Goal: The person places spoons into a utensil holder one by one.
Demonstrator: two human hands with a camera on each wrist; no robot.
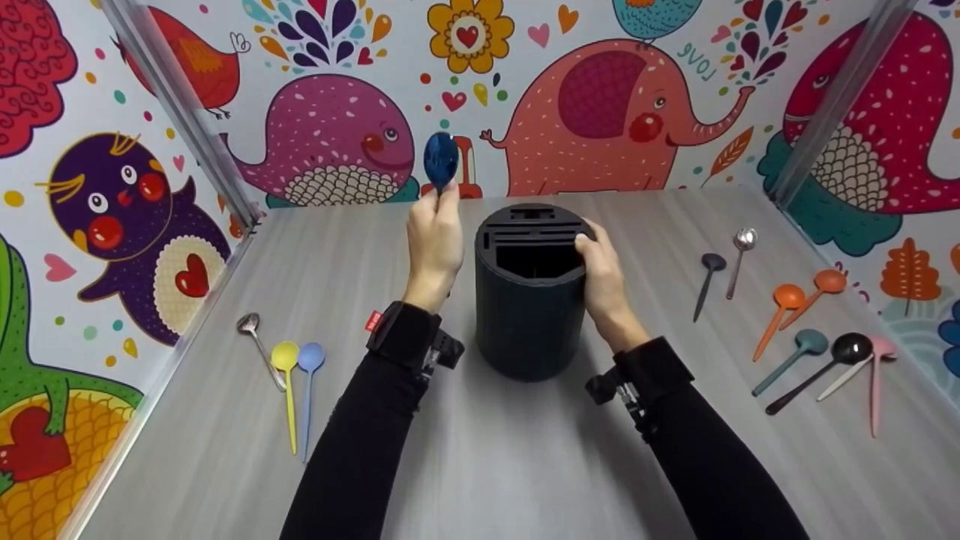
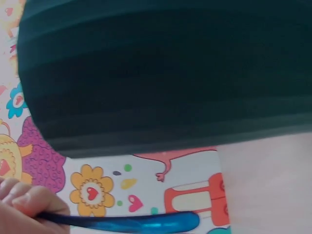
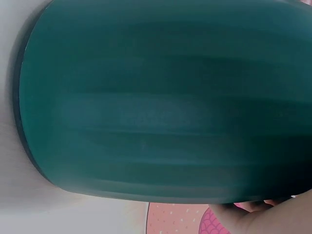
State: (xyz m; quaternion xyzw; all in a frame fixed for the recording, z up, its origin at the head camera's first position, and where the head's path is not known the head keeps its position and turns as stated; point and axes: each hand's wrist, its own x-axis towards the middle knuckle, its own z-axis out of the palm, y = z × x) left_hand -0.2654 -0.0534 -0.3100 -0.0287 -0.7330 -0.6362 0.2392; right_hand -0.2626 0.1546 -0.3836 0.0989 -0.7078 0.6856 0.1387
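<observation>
My left hand (image 1: 435, 244) pinches a shiny blue spoon (image 1: 441, 160), its bowl upward above the fingertips. In the left wrist view the glossy handle (image 2: 146, 223) extends out of the fist. Just right of that hand, a dark round utensil holder (image 1: 529, 322) stands upright on the table, with slots and a large opening in its top. My right hand (image 1: 606, 281) grips the holder's right rim, thumb on the top edge and fingers around the far side. The right wrist view is mostly filled by the holder's ribbed green-looking wall (image 3: 146, 112), with part of that hand at the lower right.
On the left of the table (image 1: 450, 465) lie a metal spoon (image 1: 259, 345), a yellow spoon (image 1: 287, 382) and a light blue spoon (image 1: 309, 382). Several spoons and ladles lie on the right, including an orange ladle (image 1: 787, 296) and a black ladle (image 1: 851, 348). Cartoon-printed walls enclose the table.
</observation>
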